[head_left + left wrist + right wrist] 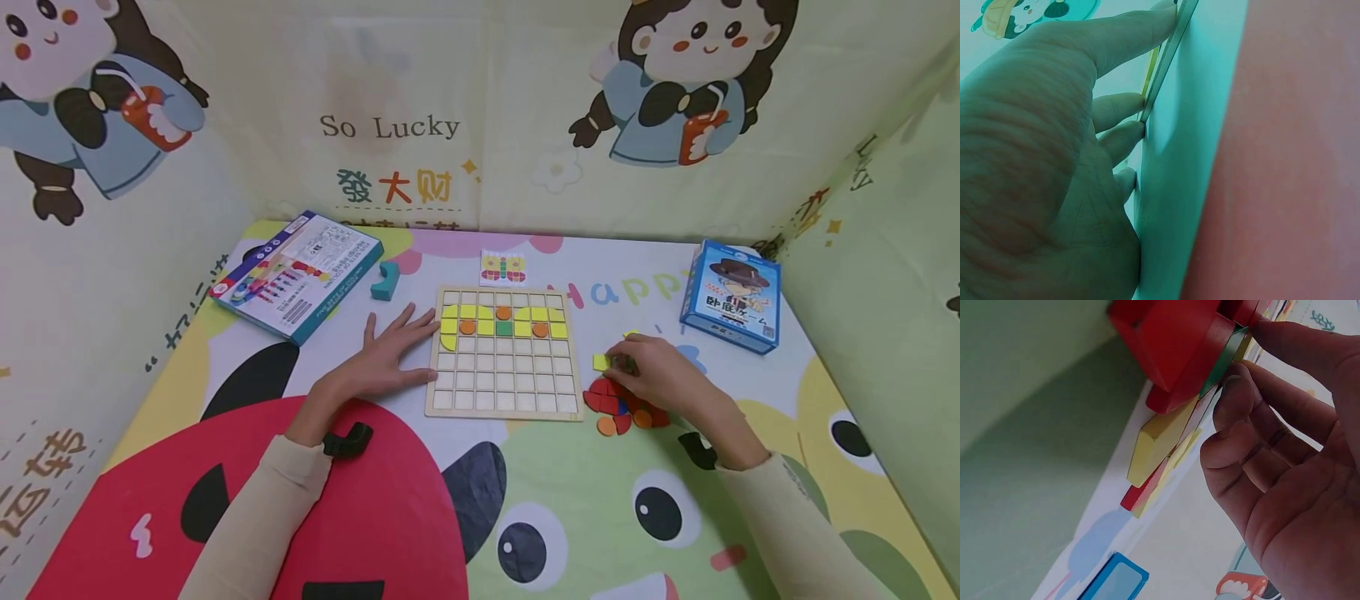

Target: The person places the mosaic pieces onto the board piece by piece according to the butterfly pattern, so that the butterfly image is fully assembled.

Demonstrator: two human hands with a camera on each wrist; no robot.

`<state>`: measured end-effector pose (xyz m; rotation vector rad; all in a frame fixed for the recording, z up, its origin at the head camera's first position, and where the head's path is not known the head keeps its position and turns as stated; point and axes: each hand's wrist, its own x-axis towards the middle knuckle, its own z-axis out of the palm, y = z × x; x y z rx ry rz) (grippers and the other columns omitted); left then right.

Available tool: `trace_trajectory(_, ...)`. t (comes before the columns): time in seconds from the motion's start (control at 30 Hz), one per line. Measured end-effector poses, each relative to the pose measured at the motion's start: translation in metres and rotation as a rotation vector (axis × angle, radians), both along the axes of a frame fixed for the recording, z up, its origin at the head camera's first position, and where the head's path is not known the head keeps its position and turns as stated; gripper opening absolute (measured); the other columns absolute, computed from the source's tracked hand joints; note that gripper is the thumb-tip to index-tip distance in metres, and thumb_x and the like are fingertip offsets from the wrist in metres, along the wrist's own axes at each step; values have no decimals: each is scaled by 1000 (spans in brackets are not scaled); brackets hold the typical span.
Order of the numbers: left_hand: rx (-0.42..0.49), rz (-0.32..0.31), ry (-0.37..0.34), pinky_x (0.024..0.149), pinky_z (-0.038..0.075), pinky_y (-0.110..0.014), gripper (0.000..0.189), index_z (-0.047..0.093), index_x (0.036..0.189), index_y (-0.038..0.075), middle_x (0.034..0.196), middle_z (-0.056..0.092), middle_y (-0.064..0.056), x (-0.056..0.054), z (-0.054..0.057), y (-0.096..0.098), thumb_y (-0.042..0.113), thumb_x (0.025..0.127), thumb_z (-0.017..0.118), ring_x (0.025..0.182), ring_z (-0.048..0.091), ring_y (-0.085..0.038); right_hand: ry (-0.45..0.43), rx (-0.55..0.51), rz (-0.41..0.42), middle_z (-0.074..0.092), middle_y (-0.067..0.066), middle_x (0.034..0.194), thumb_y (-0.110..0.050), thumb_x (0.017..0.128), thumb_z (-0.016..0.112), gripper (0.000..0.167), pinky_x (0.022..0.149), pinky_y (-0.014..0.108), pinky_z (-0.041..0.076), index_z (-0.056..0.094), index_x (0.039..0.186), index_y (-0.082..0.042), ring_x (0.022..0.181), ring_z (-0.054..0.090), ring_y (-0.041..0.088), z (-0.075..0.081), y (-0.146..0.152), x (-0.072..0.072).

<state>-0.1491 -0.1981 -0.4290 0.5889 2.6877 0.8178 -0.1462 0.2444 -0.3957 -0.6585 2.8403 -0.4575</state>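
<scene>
My left hand (385, 357) lies with spread fingers at the left edge of the wooden grid board (504, 414), thumb and fingertips right at its rim. Yellow tiles (447, 312) fill much of the upper grid, with orange round tiles (540, 330) and a green square (504, 328) among them. At the right of the board, my right hand (660, 372) pinches a yellow square tile (602, 362) between thumb and index finger, its other fingers curled. Below it is a pile of red tiles (602, 394); the right wrist view shows red, green and yellow pieces (1163, 440) beside the fingertips.
Behind the board lies a small butterfly pattern card (502, 268). A flat game box (300, 275) and a teal curved piece (386, 282) are at the left, a blue box (731, 296) at the right. Loose orange round tiles (605, 426) lie before the pile.
</scene>
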Motion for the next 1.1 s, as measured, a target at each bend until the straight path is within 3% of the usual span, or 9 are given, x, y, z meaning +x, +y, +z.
trace_trajectory(0.27, -6, 1, 1, 123, -18, -77, 95, 32, 168, 23, 180, 21, -7, -1, -2, 0, 51, 89, 77, 168, 2, -38, 6, 33, -12, 71, 6, 98, -20, 96, 79, 28, 82, 42, 62, 78, 119, -3, 87, 64, 18, -1, -5, 0)
trace_trajectory(0.53, -8, -3, 8, 123, -18, -77, 94, 32, 168, 23, 179, 21, -7, -1, -2, 0, 52, 90, 76, 168, 3, -38, 16, 48, -52, 70, 8, 100, -20, 96, 79, 30, 80, 39, 60, 76, 121, -3, 87, 62, 21, 6, -16, -1)
trace_trajectory(0.7, -13, -2, 12, 123, -18, -77, 94, 32, 168, 23, 179, 22, -6, -1, -1, -1, 51, 90, 76, 169, 2, -37, 8, 55, -39, 70, 8, 103, -21, 97, 78, 31, 76, 34, 59, 76, 123, -5, 87, 61, 20, 13, -45, -3)
trace_trajectory(1.1, -13, -3, 2, 123, -19, -76, 94, 32, 168, 25, 180, 21, -4, -2, -2, 0, 53, 90, 76, 169, 1, -36, 75, 35, 118, 71, 4, 103, -28, 98, 77, 27, 80, 34, 60, 77, 118, -10, 89, 64, 18, 12, -135, -13)
